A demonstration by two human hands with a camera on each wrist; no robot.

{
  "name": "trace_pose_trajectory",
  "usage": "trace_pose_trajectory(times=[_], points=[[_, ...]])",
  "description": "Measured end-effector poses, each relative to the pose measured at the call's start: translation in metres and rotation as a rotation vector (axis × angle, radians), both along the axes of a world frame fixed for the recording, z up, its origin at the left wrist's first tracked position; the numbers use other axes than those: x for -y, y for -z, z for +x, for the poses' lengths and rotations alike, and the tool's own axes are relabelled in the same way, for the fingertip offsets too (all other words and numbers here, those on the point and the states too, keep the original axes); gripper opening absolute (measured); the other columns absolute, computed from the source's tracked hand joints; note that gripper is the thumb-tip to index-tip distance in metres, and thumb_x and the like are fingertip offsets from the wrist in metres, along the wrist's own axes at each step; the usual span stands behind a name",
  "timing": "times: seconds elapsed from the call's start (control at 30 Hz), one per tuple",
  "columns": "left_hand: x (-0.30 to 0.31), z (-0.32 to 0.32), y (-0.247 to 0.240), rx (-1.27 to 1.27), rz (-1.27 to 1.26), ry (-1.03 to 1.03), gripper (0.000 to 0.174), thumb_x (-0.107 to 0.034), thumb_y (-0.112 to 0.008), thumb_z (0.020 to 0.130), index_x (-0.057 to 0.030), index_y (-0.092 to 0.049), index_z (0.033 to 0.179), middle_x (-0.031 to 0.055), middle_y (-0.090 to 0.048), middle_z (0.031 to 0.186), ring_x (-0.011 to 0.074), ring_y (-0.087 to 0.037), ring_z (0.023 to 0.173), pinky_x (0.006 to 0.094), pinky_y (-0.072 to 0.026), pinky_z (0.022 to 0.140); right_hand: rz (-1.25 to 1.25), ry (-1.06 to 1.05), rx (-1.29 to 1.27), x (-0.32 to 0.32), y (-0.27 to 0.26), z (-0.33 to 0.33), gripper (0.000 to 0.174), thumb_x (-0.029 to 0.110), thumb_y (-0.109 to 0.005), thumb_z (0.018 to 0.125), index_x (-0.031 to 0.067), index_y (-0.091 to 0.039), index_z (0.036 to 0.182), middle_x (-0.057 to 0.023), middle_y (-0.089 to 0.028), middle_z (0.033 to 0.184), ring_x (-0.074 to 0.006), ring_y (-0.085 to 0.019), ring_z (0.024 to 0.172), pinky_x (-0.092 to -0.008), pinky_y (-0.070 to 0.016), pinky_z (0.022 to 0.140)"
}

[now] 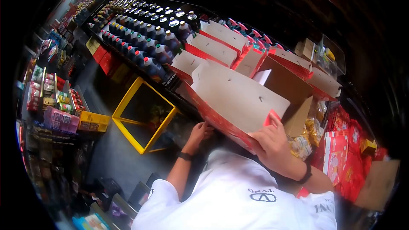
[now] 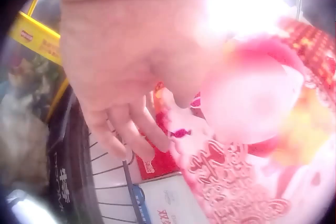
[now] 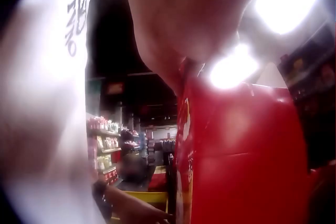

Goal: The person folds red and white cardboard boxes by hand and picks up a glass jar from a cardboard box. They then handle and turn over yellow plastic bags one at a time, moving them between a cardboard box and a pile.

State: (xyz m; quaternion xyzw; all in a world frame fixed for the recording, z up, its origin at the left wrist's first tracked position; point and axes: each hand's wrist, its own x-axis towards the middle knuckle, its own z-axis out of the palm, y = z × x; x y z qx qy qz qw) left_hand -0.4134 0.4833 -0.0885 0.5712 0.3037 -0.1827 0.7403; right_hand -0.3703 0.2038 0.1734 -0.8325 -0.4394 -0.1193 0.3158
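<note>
A red printed carton (image 1: 228, 123) with a pale inner flap (image 1: 238, 93) tilts in front of the white-shirted person. At its near right corner, the right hand (image 1: 272, 145) grips the upper edge, beside a raised red tab (image 1: 269, 118). In the right wrist view the smooth red side (image 3: 247, 155) of the carton stands below that hand. The left hand (image 1: 201, 135) is low by the carton's left underside. From the left wrist, its relaxed fingers (image 2: 126, 129) hang beside the pink printed panel (image 2: 210, 166); the thumb is hidden.
Rows of capped bottles (image 1: 157, 47) fill the shelf at upper left. More opened red cartons (image 1: 213, 47) stand behind. A yellow frame (image 1: 145, 117) is on the floor at left. Bagged goods (image 1: 313, 127) and red packs (image 1: 349, 157) lie right. Wire shelving (image 2: 107, 182) bears a white box (image 2: 170, 200).
</note>
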Motion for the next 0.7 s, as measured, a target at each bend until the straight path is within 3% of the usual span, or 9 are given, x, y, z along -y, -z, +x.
trace_pose_trajectory(times=[0.23, 0.33, 0.43, 0.53, 0.6, 0.7], points=[[-0.027, 0.008, 0.034, 0.069, -0.01, -0.218, 0.047, -0.048, -0.044, 0.105, -0.0129, -0.052, 0.135, 0.0087, -0.06, 0.126, 0.0233, -0.063, 0.11, 0.0426, -0.0553, 0.09, -0.012, -0.107, 0.1, -0.068, 0.064, 0.026, 0.021, 0.0, -0.074, 0.078, 0.0046, -0.067, 0.097, -0.0061, -0.061, 0.078, -0.0221, -0.062, 0.076, -0.0571, -0.0414, 0.108], [-0.025, 0.016, 0.013, 0.061, -0.118, -0.34, 0.056, -0.056, -0.046, 0.102, -0.0137, -0.046, 0.139, 0.0091, -0.055, 0.134, 0.0255, -0.06, 0.112, 0.0405, -0.0532, 0.088, 0.012, -0.141, 0.149, -0.088, 0.087, 0.032, 0.024, -0.001, -0.073, 0.077, 0.0034, -0.066, 0.1, -0.0053, -0.061, 0.078, -0.0212, -0.063, 0.076, -0.0573, -0.0421, 0.108], [-0.039, 0.007, 0.074, 0.345, -0.47, -0.328, 0.059, -0.059, -0.047, 0.101, -0.0171, -0.042, 0.142, 0.0089, -0.054, 0.135, 0.0265, -0.058, 0.112, 0.0424, -0.0519, 0.089, 0.069, -0.175, 0.195, -0.104, 0.094, 0.038, 0.027, -0.001, -0.071, 0.077, 0.002, -0.066, 0.103, -0.0047, -0.061, 0.078, -0.0201, -0.064, 0.077, -0.0571, -0.0428, 0.109], [-0.069, 0.016, 0.111, 0.919, 0.621, 0.142, 0.044, -0.025, -0.06, 0.099, -0.0101, -0.046, 0.138, 0.011, -0.057, 0.133, 0.0266, -0.059, 0.116, 0.0425, -0.0518, 0.091, 0.093, -0.184, 0.231, -0.112, 0.09, 0.039, 0.028, 0.0, -0.069, 0.079, 0.0011, -0.066, 0.106, -0.0041, -0.061, 0.079, -0.0192, -0.064, 0.079, -0.0569, -0.0429, 0.109], [-0.081, 0.022, 0.109, 1.01, 0.72, 0.195, 0.042, -0.027, -0.058, 0.099, -0.0099, -0.047, 0.136, 0.0103, -0.058, 0.131, 0.026, -0.059, 0.115, 0.0415, -0.0513, 0.092, 0.076, -0.181, 0.251, -0.114, 0.093, 0.038, 0.027, 0.0, -0.067, 0.08, 0.0008, -0.066, 0.108, -0.0039, -0.06, 0.079, -0.0186, -0.064, 0.08, -0.0567, -0.0431, 0.11], [-0.093, 0.032, 0.109, 0.931, 0.386, 0.138, 0.039, -0.028, -0.055, 0.1, -0.0097, -0.049, 0.134, 0.0093, -0.058, 0.128, 0.0252, -0.059, 0.113, 0.0401, -0.0504, 0.093, 0.08, -0.208, 0.214, -0.12, 0.096, 0.038, 0.025, 0.001, -0.065, 0.082, 0.0009, -0.066, 0.107, -0.0045, -0.059, 0.079, -0.0186, -0.063, 0.081, -0.0569, -0.0435, 0.109]])
